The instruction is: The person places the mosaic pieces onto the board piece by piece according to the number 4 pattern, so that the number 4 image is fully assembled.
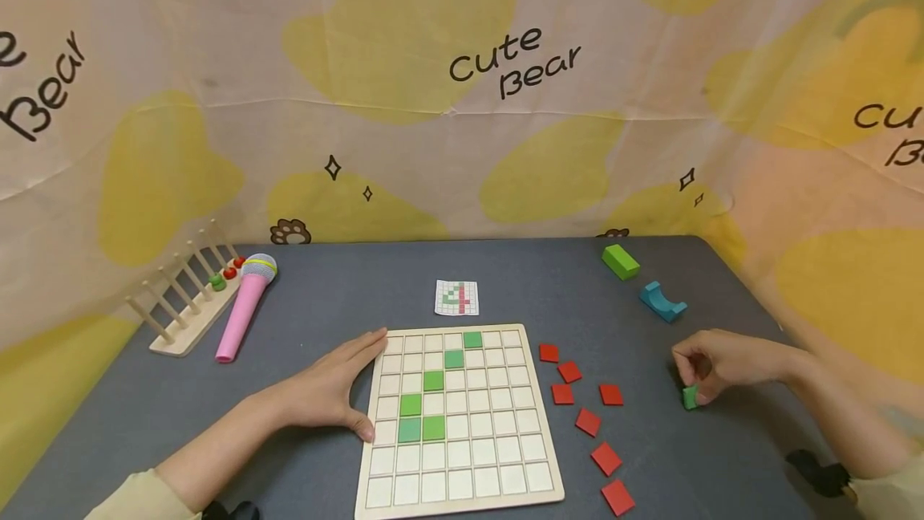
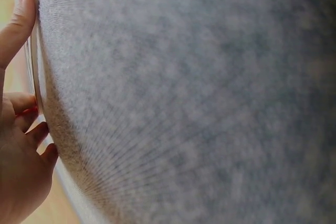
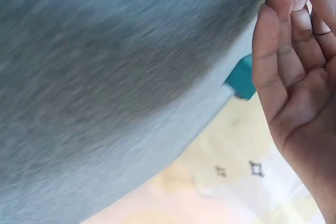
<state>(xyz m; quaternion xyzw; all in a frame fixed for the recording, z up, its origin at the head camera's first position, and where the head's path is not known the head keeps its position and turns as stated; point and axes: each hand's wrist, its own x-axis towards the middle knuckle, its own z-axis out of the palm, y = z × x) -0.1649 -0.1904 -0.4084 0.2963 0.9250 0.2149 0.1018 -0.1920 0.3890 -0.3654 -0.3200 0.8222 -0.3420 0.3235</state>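
A pale square grid board [image 1: 500,400] lies in front of me, with several green tiles [image 1: 433,381] set in its cells. My left hand [image 1: 325,387] rests against its left side, thumb near the middle of that edge and fingertips at the upper left corner. In the left wrist view, the thumb [image 2: 18,27] and fingers lie along the edge. Off to the right, my right hand [image 1: 722,366] pinches a small green tile [image 1: 690,397] between thumb and fingertips, close over the table. Only part of that tile shows in the right wrist view.
Several red tiles [image 1: 588,422] lie scattered right of the board. Behind it is a small pattern card [image 1: 457,298]. A blue arch block [image 1: 662,302] and green block [image 1: 621,262] sit back right; a pink microphone [image 1: 244,311] and wooden peg rack [image 1: 189,333] stand left.
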